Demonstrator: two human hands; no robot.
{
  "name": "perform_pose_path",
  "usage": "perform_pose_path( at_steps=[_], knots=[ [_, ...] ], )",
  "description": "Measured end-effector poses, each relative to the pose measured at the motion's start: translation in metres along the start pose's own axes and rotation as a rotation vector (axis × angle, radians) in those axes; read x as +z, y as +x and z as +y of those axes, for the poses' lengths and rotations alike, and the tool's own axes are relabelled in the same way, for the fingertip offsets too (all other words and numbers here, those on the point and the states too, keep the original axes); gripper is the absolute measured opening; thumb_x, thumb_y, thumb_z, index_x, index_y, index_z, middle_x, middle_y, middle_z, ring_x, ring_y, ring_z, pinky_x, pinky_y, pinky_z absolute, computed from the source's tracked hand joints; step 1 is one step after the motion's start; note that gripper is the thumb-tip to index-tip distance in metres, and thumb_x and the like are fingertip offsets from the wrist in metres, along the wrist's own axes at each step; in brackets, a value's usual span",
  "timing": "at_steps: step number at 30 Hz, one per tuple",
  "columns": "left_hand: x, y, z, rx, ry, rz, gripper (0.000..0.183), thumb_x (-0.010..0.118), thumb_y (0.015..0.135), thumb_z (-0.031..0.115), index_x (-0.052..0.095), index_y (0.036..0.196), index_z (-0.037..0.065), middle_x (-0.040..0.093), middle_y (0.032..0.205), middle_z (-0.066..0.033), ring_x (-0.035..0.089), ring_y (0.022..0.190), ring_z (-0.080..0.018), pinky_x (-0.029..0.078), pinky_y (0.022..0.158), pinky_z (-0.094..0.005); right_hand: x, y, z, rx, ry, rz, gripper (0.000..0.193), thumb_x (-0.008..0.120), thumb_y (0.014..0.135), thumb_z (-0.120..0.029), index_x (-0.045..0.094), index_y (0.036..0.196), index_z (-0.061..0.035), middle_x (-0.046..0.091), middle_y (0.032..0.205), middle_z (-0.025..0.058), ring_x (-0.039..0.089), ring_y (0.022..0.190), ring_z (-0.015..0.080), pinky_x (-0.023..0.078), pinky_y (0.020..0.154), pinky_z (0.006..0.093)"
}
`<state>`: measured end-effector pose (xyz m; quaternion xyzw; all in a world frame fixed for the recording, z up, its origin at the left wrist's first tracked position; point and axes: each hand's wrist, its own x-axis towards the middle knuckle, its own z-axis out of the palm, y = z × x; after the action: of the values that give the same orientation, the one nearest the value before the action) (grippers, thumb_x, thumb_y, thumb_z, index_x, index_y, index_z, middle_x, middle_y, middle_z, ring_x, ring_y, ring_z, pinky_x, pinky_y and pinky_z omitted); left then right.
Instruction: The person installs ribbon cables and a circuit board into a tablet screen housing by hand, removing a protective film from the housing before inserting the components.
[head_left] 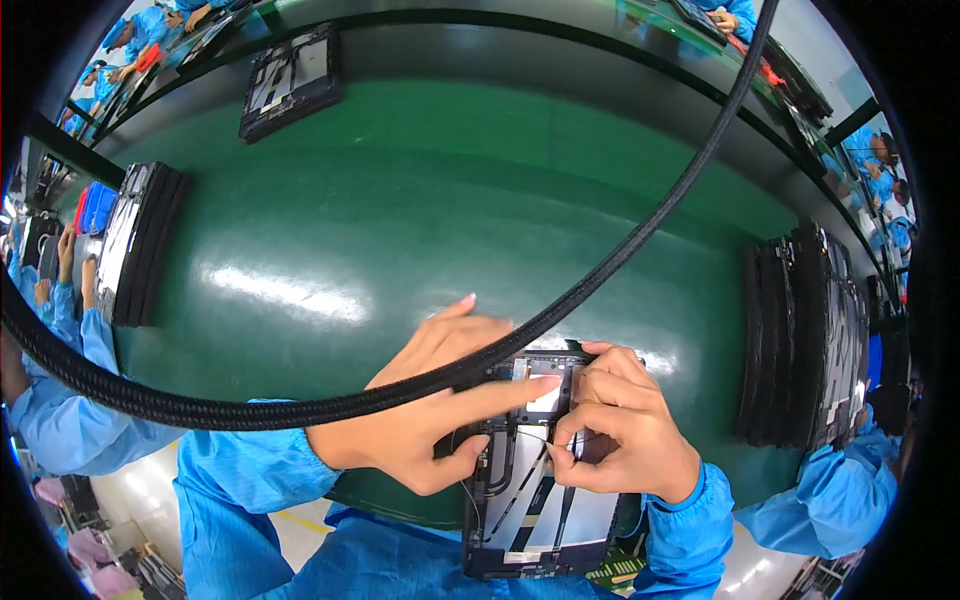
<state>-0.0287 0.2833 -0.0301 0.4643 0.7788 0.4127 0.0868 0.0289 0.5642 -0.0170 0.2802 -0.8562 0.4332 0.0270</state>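
Pinching one thin wire [532, 437], the right hand [632, 432] is over one opened tablet [592, 510] at the tabletop's [450, 210] near edge; the left hand [405, 445], spread, grasps nothing. One stack [150, 245] stands at the tabletop's left end, one taller stack [800, 340] at its right.

Cable [480, 363] overhangs left hand [425, 435] (room over tabletop [420, 220]).

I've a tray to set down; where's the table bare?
Beyond left hand and right hand, the table is bare between left stack and right stack. Crowded: near middle, around the open device; a cable crosses the view.
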Motion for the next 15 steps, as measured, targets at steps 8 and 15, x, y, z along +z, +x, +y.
perform_pose_path(
  at_steps=[8,15],
  knots=[
    [0.001,-0.006,-0.009,0.535,0.229,0.168,0.034,0.068,0.074,0.017,0.087,0.101,0.007,0.076,0.087,-0.0009,0.070,0.076,-0.0200,0.056,0.070,-0.0331,0.003,0.003,0.000,0.000,0.027,0.022,0.017,0.089,0.069,-0.007,0.075,0.078,-0.0117,0.052,0.078,0.0012,0.059,0.083,0.0247,0.054,0.112,0.0536],
    [0.013,-0.023,0.018,0.438,0.549,0.232,0.034,0.073,0.072,0.011,0.086,0.102,0.004,0.079,0.089,-0.0059,0.063,0.063,-0.0115,0.037,0.051,-0.0237,0.001,0.001,-0.002,-0.016,0.007,-0.020,0.016,0.089,0.070,-0.009,0.076,0.078,-0.0122,0.058,0.082,0.0000,0.062,0.093,0.0243,0.052,0.115,0.0557]
  ],
)
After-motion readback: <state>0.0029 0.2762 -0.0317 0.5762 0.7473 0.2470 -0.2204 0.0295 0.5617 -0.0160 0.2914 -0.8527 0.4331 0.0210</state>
